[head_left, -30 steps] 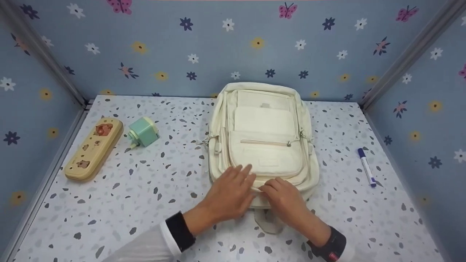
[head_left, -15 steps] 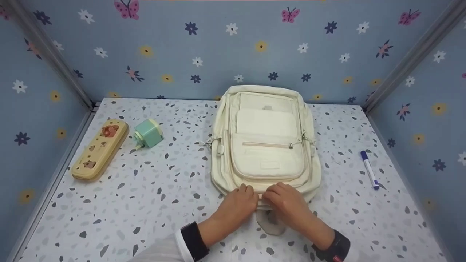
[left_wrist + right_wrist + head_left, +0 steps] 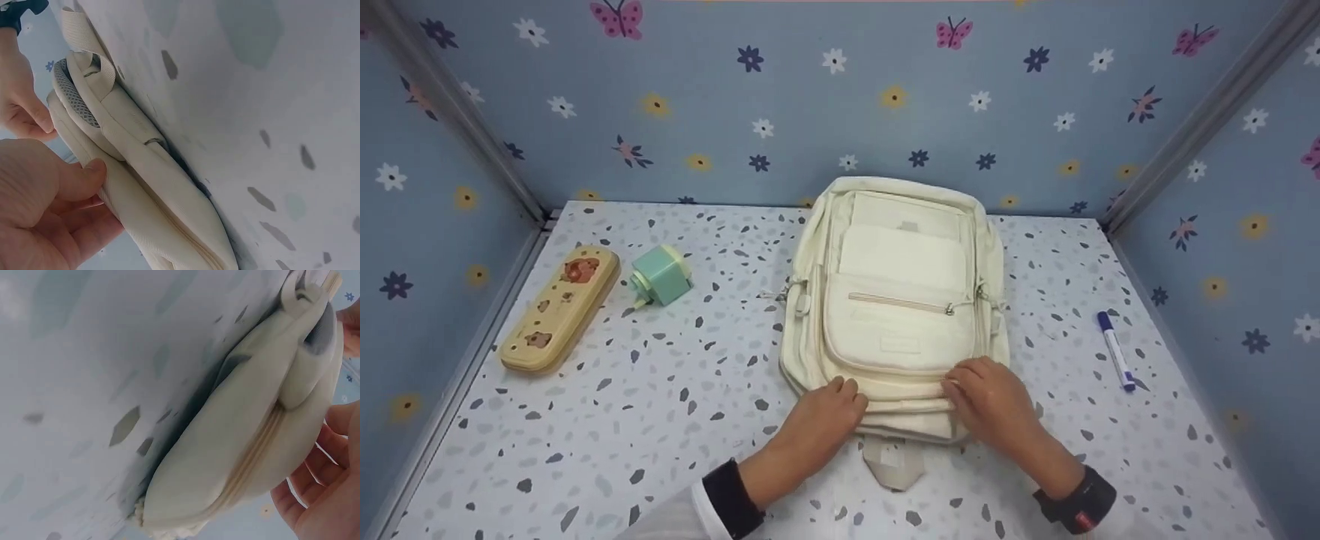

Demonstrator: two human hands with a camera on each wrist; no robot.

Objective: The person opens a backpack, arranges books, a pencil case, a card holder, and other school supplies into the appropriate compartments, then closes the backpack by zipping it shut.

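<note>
A cream backpack (image 3: 900, 326) lies front side up on the table, its top handle loop (image 3: 894, 463) towards the person. My left hand (image 3: 810, 420) pinches the fabric edge at the backpack's near left; in the left wrist view the thumb lies over that edge and the fingers are behind it. On the near right, my right hand (image 3: 994, 394) grips the same edge, fingertips on the front seam. A side zipper (image 3: 261, 439) runs along the backpack in the right wrist view, below the curled fingers of the right hand (image 3: 332, 478).
To the left lie a yellow pencil case (image 3: 559, 309) with bear pictures and a green pencil sharpener (image 3: 661, 274). A white marker with a purple cap (image 3: 1116, 351) lies to the right. Flowered panels (image 3: 840, 97) enclose the speckled table (image 3: 720, 375) at the back and sides.
Both hands have gone from close together at the backpack's near edge to wider apart, the right one moving right. The left first lay flatter on the front. The backpack has shifted slightly left.
</note>
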